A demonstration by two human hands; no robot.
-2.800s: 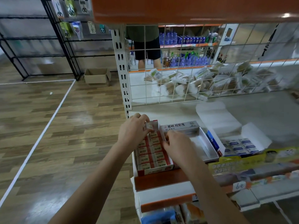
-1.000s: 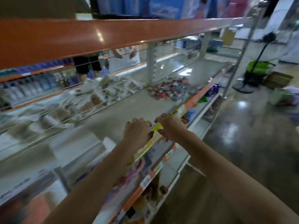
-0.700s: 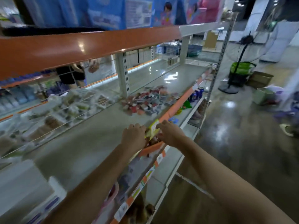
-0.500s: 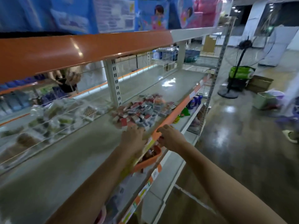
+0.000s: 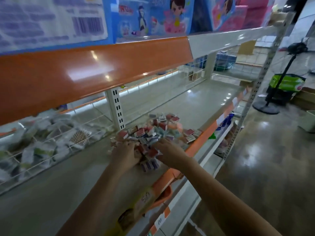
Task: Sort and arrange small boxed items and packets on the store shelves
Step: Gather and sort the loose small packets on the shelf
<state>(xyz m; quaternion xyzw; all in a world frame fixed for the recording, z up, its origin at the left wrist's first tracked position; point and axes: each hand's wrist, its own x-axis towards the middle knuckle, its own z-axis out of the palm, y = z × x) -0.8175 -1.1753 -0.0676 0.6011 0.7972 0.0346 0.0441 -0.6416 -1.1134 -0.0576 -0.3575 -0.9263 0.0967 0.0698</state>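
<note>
**Ana:** Both hands have travelled along the shelf point(image 5: 196, 106) since 2.8 seconds ago, from a neat tray of red boxes to a loose pile of small boxes point(image 5: 158, 132). What are they doing now?

**Ben:** The left hand point(image 5: 125, 155) and right hand point(image 5: 167, 153) are sunk into the near edge of the pile, 1 on each side. The fingers curl down around several little boxes, so each hand looks to be gripping some, though blur hides which.

**Ana:** Why hold them that way?

**Ben:** My guess is they are scooping a bunch together, to gather the scattered boxes for sorting. 2 hands cupped inward would keep small boxes from sliding off.

**Ana:** Where is the pile?

**Ben:** On the grey middle shelf, near its front orange edge strip point(image 5: 201, 138), just right of a white slotted upright point(image 5: 117, 109). The boxes are red, blue and white, and lie jumbled, not in any tray.

**Ana:** Any containers nearby?

**Ben:** Behind a wire mesh divider point(image 5: 51, 150) to the left lie clear packets point(image 5: 40, 143), heaped. Below the hands, an orange basket point(image 5: 163, 193) pokes out from the lower shelf; its contents are hidden. Large blue and pink cartoon boxes point(image 5: 153, 16) stand on the top shelf.
</note>
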